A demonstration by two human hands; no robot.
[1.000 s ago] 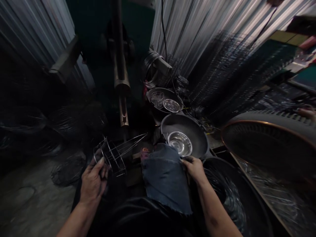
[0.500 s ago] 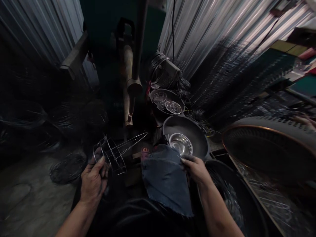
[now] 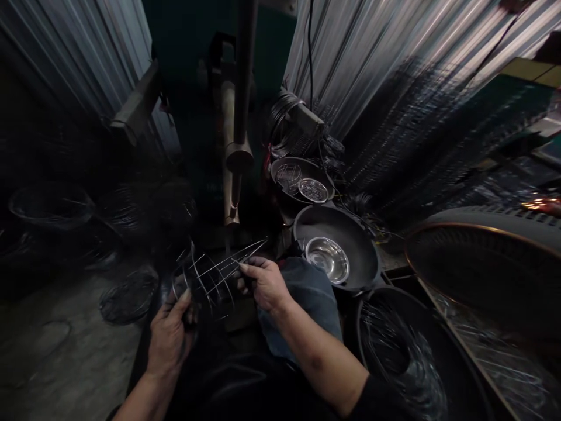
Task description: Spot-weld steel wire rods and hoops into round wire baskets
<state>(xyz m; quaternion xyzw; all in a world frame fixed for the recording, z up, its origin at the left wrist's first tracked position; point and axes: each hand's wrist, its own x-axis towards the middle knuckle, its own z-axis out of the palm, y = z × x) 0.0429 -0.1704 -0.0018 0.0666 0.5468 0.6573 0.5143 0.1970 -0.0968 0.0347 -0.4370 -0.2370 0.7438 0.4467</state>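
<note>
My left hand [image 3: 172, 327] is closed on the near end of a wire frame [image 3: 209, 275], a small cage of thin metal rings and rods. Its long rods point right, ending in a narrow tip. At those rods is my right hand [image 3: 265, 283], thumb and fingers pinched on what looks like a thin piece of wire; the fingertips partly hide it. Just beyond the frame stand the copper-coloured electrode arms [image 3: 231, 216] of a machine. A shiny metal bowl [image 3: 326, 260] sits inside a dark round pan [image 3: 363, 251], to the right of my right hand.
Farther back, another pan [image 3: 283, 187] holds wire pieces and a small dish [image 3: 313, 190]. Many bent wires [image 3: 403, 356] fill a large dark basin at lower right. A fan-like round guard [image 3: 482, 234] stands right. Dark wire rings [image 3: 129, 295] lie on the floor at left.
My right hand has moved left from beside the metal bowl to the rods of the wire frame. My left hand still holds the frame, slightly lower in view.
</note>
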